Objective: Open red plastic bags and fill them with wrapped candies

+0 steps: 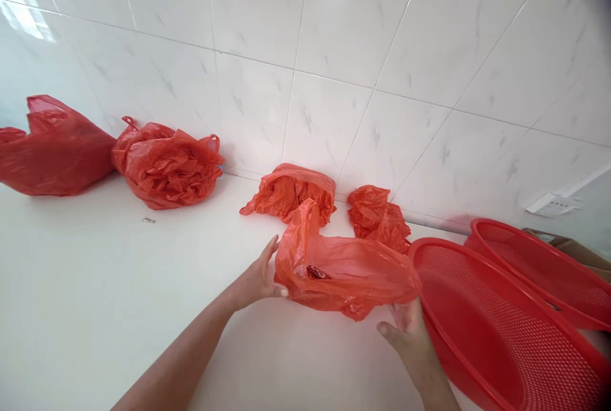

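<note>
In the middle of the table a thin red plastic bag (353, 264) stands loosely opened towards me, one handle sticking up at its left. A small dark piece with pale lettering (317, 272) shows inside its mouth. At the bag's left side is my left hand (260, 280), open, thumb and fingers apart and the thumb touching the plastic. My right hand (408, 328) is at the bag's right end, its thumb spread away and its fingertips partly hidden by the bag. Neither hand visibly pinches the plastic.
Against the tiled wall lie crumpled red bags: one behind the opened bag (298, 188), a smaller one (379, 217), a stuffed bundle (167, 166) and a full bag (62, 150). Two red mesh baskets (477, 322) crowd the right, near a cardboard box (573, 255) and wall socket (552, 205).
</note>
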A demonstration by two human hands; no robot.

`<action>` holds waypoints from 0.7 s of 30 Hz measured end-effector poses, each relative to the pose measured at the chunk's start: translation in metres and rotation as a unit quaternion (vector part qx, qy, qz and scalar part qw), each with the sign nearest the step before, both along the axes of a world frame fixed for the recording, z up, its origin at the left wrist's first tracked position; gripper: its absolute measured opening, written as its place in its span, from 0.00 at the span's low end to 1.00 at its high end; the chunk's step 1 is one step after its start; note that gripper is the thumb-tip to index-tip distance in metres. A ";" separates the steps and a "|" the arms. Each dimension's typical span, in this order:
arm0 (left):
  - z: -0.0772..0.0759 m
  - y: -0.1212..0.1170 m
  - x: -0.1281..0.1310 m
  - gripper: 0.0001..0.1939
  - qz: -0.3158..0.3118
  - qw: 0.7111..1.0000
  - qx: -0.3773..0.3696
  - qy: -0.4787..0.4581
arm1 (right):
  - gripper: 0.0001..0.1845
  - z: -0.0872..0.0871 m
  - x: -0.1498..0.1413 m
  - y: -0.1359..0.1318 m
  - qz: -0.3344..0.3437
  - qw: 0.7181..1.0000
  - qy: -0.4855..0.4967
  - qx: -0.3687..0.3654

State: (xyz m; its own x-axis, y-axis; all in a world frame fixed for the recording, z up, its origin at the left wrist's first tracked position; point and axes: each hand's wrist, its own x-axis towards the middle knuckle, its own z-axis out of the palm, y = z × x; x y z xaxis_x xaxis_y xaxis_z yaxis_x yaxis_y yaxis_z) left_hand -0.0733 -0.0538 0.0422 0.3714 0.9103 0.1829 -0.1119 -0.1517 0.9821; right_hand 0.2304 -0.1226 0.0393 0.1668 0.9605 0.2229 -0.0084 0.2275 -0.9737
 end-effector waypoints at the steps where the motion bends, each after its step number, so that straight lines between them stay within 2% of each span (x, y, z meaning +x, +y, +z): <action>1: 0.003 0.002 0.011 0.49 -0.020 1.000 0.002 -0.023 | 0.50 0.001 -0.004 0.006 -0.005 1.000 0.003 -0.007; 3: 0.008 0.008 0.028 0.39 -0.026 0.999 -0.015 -0.019 | 0.41 0.006 -0.009 0.022 -0.029 0.999 0.038 -0.016; 6: 0.016 0.020 0.040 0.22 0.054 0.995 -0.088 0.013 | 0.29 0.017 -0.009 0.049 -0.058 0.986 0.149 -0.042; 9: 0.035 0.029 0.038 0.19 0.111 0.989 -0.099 -0.022 | 0.25 0.025 -0.011 0.070 -0.019 0.968 0.247 -0.036; 12: 0.056 0.030 0.033 0.16 0.099 0.993 -0.057 -0.034 | 0.23 0.027 -0.018 0.082 0.011 0.947 0.320 -0.029; 14: 0.063 0.028 0.031 0.14 0.080 0.995 -0.049 -0.030 | 0.22 0.027 -0.021 0.087 0.018 0.934 0.355 -0.044; 17: 0.059 0.028 0.027 0.15 0.072 0.990 -0.068 -0.102 | 0.18 0.030 -0.015 0.091 0.029 0.923 0.382 -0.027; 21: 0.039 0.033 0.019 0.19 0.109 0.965 -0.113 -0.210 | 0.11 0.038 0.007 0.096 -0.022 0.918 0.394 -0.034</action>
